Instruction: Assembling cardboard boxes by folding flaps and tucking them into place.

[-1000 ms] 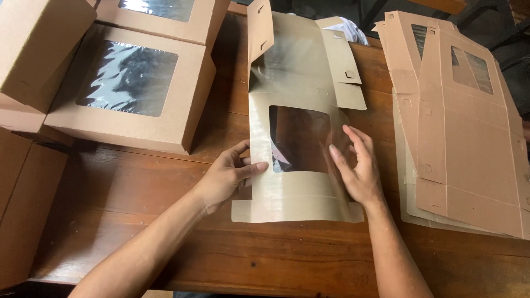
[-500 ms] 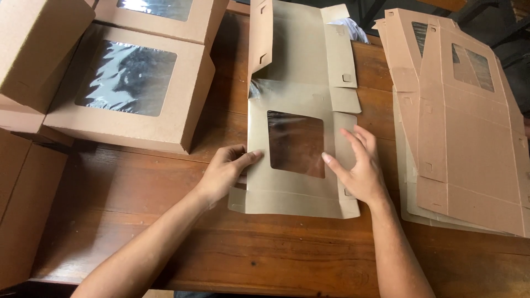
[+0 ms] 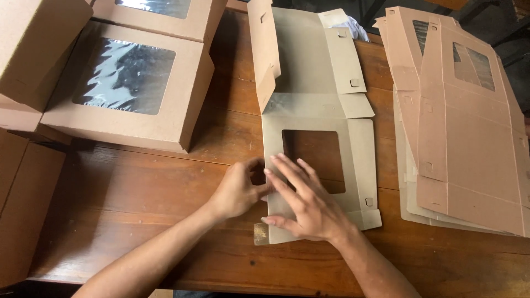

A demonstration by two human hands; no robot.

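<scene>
A flat, unfolded kraft cardboard box blank (image 3: pixel 326 94) with a square window cut-out lies on the wooden table (image 3: pixel 165 182) in front of me. My right hand (image 3: pixel 301 201) lies flat on its near left panel, fingers spread and pointing away from me. My left hand (image 3: pixel 237 190) is curled at the blank's left edge, fingers touching the cardboard beside my right hand. One long side flap (image 3: pixel 262 49) at the far left of the blank stands up.
Assembled window boxes (image 3: pixel 130 88) are stacked at the left and far left. More brown boxes (image 3: pixel 22 204) sit at the near left edge. A pile of flat box blanks (image 3: pixel 464 127) lies at the right.
The blank has been laid down flatter on the table. My right hand moved from its right side over to the near left panel; my left hand stayed at the left edge.
</scene>
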